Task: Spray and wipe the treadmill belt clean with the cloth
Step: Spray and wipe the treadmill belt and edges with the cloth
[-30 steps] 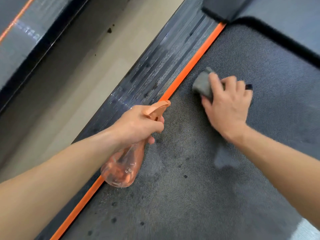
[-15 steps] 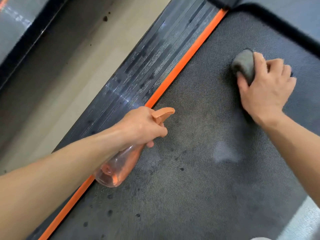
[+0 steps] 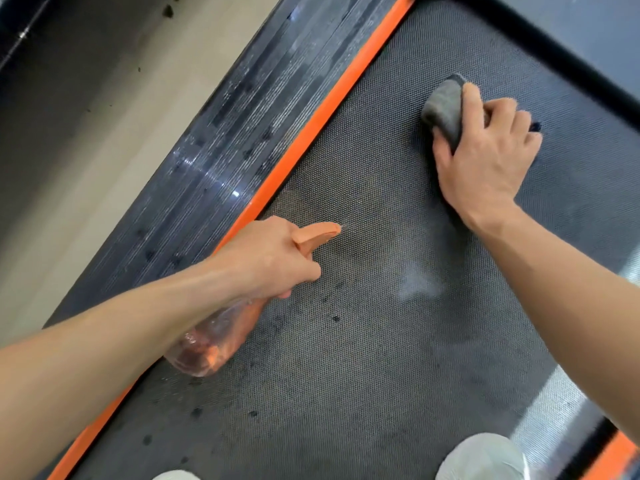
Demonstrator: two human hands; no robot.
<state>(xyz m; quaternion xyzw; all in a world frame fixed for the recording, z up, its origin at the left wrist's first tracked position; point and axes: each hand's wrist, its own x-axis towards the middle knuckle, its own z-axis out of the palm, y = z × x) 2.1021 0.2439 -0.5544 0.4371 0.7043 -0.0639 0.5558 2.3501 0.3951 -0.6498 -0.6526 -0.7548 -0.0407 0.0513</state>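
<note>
One spray bottle (image 3: 221, 337), nozzle (image 3: 317, 233) forward-right, lengthwise along the belt (image 3: 363, 368).

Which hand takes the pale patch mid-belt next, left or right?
Right, probably. The right hand holds the cloth against the belt beyond the pale patch; the left hand grips the spray bottle.

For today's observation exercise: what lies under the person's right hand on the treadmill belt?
A grey cloth, gripped by the right hand against the treadmill belt. Only its upper-left end shows; the rest of it, and the belt beneath, is covered by the hand.
</note>
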